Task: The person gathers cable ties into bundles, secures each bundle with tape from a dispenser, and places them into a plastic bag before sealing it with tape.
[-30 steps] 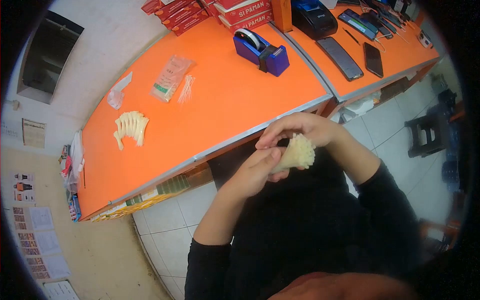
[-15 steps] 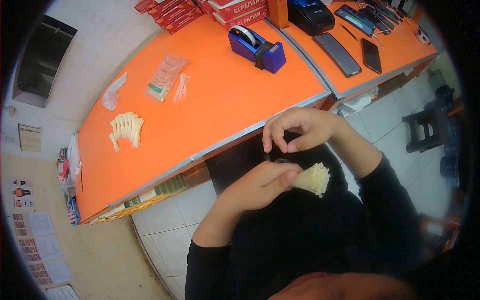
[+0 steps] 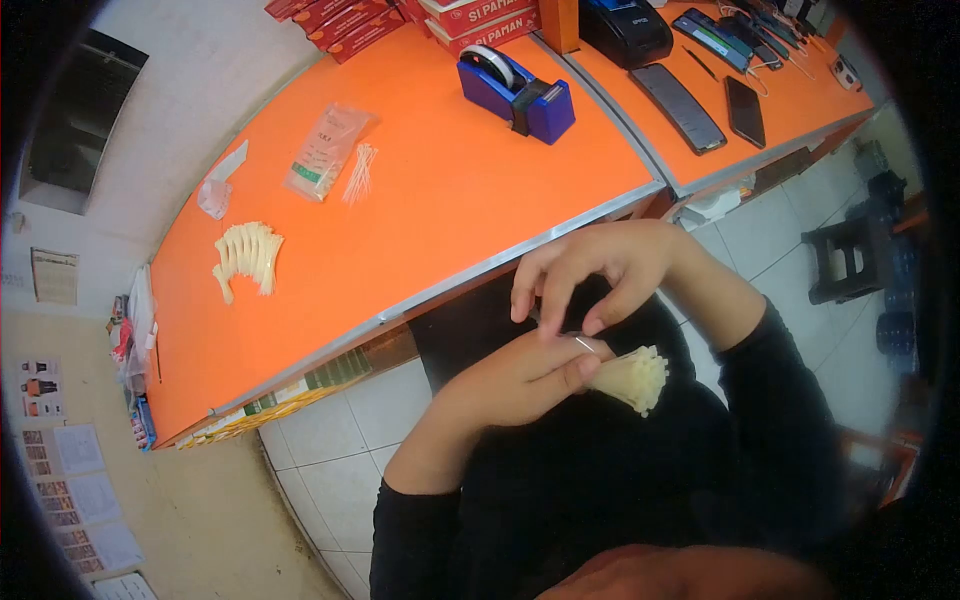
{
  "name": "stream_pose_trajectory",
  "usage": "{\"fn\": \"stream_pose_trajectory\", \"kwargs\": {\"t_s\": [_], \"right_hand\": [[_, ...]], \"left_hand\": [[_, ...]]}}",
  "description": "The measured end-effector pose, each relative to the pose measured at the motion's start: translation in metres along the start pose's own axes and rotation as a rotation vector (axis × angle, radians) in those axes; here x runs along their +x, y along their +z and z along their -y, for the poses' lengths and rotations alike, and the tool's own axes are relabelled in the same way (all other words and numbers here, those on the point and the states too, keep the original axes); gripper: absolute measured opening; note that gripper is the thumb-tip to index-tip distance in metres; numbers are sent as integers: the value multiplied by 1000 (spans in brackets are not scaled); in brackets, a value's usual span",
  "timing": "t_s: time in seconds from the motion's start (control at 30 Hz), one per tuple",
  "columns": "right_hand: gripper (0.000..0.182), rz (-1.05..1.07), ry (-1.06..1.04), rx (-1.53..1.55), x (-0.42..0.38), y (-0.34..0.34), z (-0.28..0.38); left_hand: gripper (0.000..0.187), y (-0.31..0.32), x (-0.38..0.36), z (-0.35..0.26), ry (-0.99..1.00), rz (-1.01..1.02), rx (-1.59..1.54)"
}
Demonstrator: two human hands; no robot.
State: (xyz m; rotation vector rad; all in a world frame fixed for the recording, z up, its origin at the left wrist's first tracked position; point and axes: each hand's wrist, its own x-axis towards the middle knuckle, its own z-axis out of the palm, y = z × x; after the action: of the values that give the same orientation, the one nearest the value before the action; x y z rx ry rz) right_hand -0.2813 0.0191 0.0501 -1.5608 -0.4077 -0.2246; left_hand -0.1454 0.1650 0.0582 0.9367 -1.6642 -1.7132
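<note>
A fanned bundle of pale, thin sticks (image 3: 632, 380) sticks out of my left hand (image 3: 525, 378), whose fingers are wrapped round its narrow end. Just above it is my right hand (image 3: 610, 275), with bent fingers apart and fingertips near a small, shiny clear strip (image 3: 588, 345) by the left knuckles. Whether the right fingertips pinch the strip is unclear. On the orange table (image 3: 400, 210), several similar bundles (image 3: 248, 252) lie in a row at the left. A clear packet (image 3: 325, 150) rests beyond them, beside some loose white sticks (image 3: 360, 173).
A blue tape dispenser (image 3: 515, 95) stands near the table's middle back, with red boxes (image 3: 485, 22) behind it. Two phones (image 3: 678, 108) and a black device (image 3: 625, 35) occupy the right counter. A crumpled plastic piece (image 3: 215, 195) lies at the far left; a black stool (image 3: 848, 262) stands right.
My right hand has come down and left towards my left hand, its fingers now spread over the knuckles. The held bundle has shifted slightly right and down. The clear strip shows more plainly.
</note>
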Motion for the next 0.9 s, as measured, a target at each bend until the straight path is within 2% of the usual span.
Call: {"fn": "stream_pose_trajectory", "kwargs": {"t_s": [0.1, 0.27, 0.33, 0.47, 0.5, 0.53, 0.57, 0.63, 0.67, 0.73, 0.87, 0.9], "right_hand": [[18, 112, -69, -107, 1, -4, -4], [11, 141, 42, -163, 2, -7, 3], [10, 159, 53, -206, 2, -11, 7], [9, 209, 65, -308, 2, -20, 14], [9, 208, 65, -309, 2, -23, 19], [11, 241, 246, -309, 1, -25, 24], [12, 272, 426, -307, 0, -27, 27], [11, 249, 451, -275, 0, -32, 24], [11, 225, 475, -242, 1, -34, 23], [12, 217, 519, -289, 4, -36, 30], [16, 188, 531, -388, 11, -36, 47], [16, 187, 529, -389, 13, -36, 47]], "left_hand": [[42, -1, -2, -1, -16, 7, -20], [35, -6, -2, -1, -53, 31, -11], [29, -8, 0, 5, -17, 43, 189], [22, -3, 5, -4, 2, 2, 380], [23, 0, 5, -8, -10, -68, 524], [24, 2, 5, -12, -23, -139, 668], [24, 3, 7, -16, -22, -139, 668], [24, 4, 11, -22, -214, -124, 813], [24, 4, 11, -19, -214, -125, 813], [26, 2, 10, -13, -87, -189, 913], [31, -7, 5, -19, -52, -266, 914], [33, -8, 3, -21, -100, -289, 901]]}}
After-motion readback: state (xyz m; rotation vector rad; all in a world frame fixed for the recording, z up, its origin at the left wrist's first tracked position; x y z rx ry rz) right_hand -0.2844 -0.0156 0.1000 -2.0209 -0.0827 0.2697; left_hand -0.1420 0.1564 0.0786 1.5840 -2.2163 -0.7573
